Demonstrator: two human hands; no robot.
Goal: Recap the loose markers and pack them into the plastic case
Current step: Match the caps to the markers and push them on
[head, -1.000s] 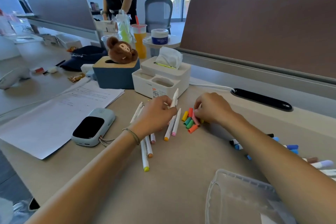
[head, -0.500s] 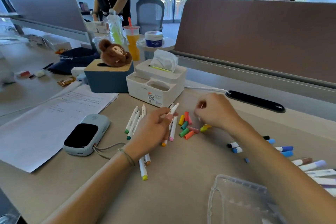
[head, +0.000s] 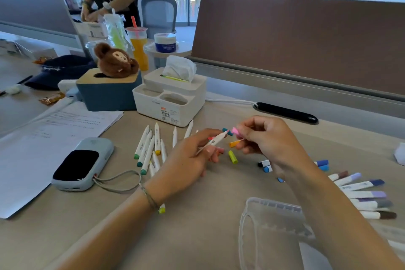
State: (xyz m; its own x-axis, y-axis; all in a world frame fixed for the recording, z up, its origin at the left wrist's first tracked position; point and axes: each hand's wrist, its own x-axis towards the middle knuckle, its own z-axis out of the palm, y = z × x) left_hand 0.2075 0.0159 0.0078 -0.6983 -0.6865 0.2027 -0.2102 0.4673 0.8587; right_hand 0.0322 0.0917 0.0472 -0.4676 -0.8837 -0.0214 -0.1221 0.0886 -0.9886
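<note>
My left hand grips a white marker with its tip pointing right. My right hand pinches a pink cap just off that tip, a small gap between them. Loose caps lie under the hands: an orange one, a yellow one, a teal one. Several uncapped white markers lie to the left. Capped blue, purple and brown markers lie at the right. The clear plastic case sits near the front, partly hidden by my right forearm.
A white tissue box and a blue box with a plush bear stand behind the markers. A grey device with a cord rests on papers at the left. A brown divider closes the desk's back.
My left hand lifted a white marker off the desk. My right hand picked a pink cap out of the pile and brought it up to the marker's tip.
</note>
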